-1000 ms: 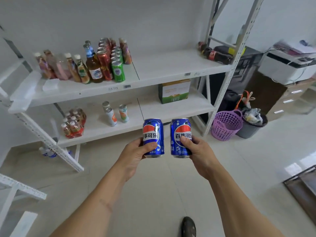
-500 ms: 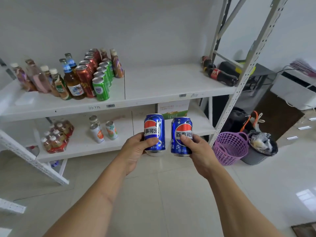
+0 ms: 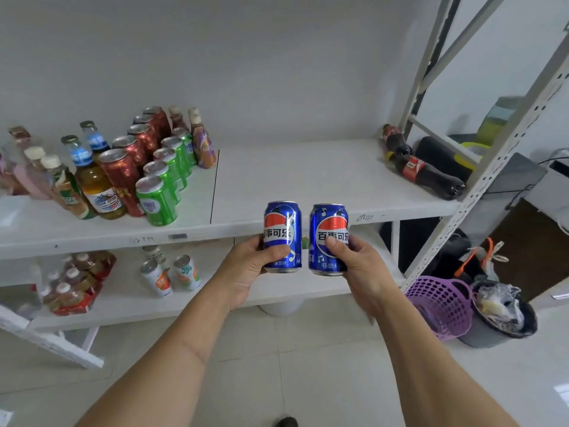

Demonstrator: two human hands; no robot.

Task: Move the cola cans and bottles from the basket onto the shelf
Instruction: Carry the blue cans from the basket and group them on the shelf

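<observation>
I hold two upright blue cola cans side by side just in front of the white shelf's front edge. My left hand grips the left blue cola can. My right hand grips the right blue cola can. The right half of the upper shelf board is bare except for two dark cola bottles lying on their sides at its far right end. The purple basket stands on the floor to the right of the shelf.
Red and green cans and several juice bottles crowd the upper shelf's left half. Small cans and a shrink-wrapped bottle pack sit on the lower board. A dark bin stands beside the basket. A slanted white upright bounds the shelf's right end.
Both hands have carried the cans up and forward, and the shelf now looms closer; the cans have risen from below the lower board to the upper board's front edge.
</observation>
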